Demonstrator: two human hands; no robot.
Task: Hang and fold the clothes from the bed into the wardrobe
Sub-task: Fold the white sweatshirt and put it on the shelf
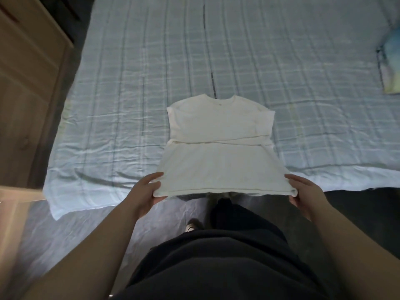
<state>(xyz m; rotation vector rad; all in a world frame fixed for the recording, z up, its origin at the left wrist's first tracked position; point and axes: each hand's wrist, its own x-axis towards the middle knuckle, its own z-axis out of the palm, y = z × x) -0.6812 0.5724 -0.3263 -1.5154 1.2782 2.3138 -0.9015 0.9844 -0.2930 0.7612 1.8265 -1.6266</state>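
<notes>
Head view: you are looking down over the near edge of the bed (134,87), which is covered in a pale blue checked sheet. A white T-shirt (218,135) lies flat on it, neckline away from you, sleeves tucked in, with a crease running across its middle. Your left hand (147,191) pinches the shirt's near left corner, thumb on top and fingers curled underneath. Your right hand (307,193) grips the near right corner the same way, so the hem is lifted just past the mattress edge. A wooden wardrobe (28,89) stands at your left, and a multicoloured folded item (391,63) rests at the bed's far right
</notes>
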